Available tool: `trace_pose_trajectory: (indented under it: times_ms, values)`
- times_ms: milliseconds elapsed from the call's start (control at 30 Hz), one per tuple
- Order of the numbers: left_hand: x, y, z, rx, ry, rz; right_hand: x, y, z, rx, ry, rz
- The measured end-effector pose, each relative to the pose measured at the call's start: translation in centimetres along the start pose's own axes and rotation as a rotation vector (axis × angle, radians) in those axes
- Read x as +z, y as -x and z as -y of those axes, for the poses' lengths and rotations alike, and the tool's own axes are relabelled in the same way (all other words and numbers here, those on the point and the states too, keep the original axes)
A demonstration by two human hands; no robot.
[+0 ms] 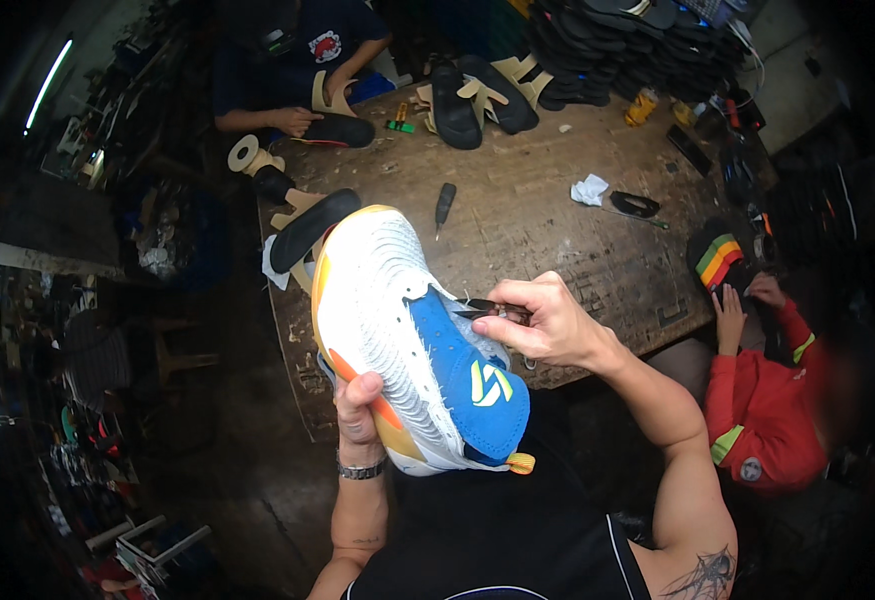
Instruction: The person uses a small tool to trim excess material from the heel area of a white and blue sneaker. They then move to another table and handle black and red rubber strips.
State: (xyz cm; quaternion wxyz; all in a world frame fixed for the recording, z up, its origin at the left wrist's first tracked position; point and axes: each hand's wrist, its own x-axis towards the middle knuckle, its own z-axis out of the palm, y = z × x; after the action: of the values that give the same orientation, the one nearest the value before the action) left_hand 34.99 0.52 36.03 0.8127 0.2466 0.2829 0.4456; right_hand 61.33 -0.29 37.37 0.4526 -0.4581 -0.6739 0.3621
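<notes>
A white sneaker [367, 285] with a blue tongue, orange patches and a yellow-edged sole is held up in front of me, tilted with its toe away. My left hand [359, 412] is closed round its left side, thumb on the sole edge; the other fingers are hidden behind the shoe. In my right hand [547, 325] are small dark scissors [477, 307], pinched between thumb and fingers. Their tips lie at the shoe's opening, beside the blue tongue. Short loose threads stick out along the tongue's edge.
Past the shoe is a worn wooden table [527, 210] with an awl [444, 208], crumpled white paper [588, 190], several sandals [454, 110], a thread spool [250, 157] and a yellow bottle [641, 106]. One co-worker handles a sandal [337, 130] opposite; another, in red [767, 420], works at right.
</notes>
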Motion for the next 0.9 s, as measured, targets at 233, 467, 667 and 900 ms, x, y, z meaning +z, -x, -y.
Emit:
trace_pose_trajectory:
  times_ms: [233, 467, 667, 900]
  values:
    - [-0.7, 0.0, 0.1, 0.003, -0.01, 0.023, -0.2, -0.1, -0.5, -0.041, 0.035, 0.037]
    - [-0.5, -0.1, 0.0, 0.027, -0.02, 0.01, 0.2, 0.0, -0.2, 0.083, -0.014, 0.032]
    - [-0.4, -0.2, 0.0, 0.033, -0.006, -0.016, 0.6, 0.0, -0.5, 0.087, -0.047, -0.002]
    - [-0.4, -0.2, -0.6, 0.001, 0.046, 0.016, 0.9, 0.4, -1.7, 0.293, -0.439, -0.153]
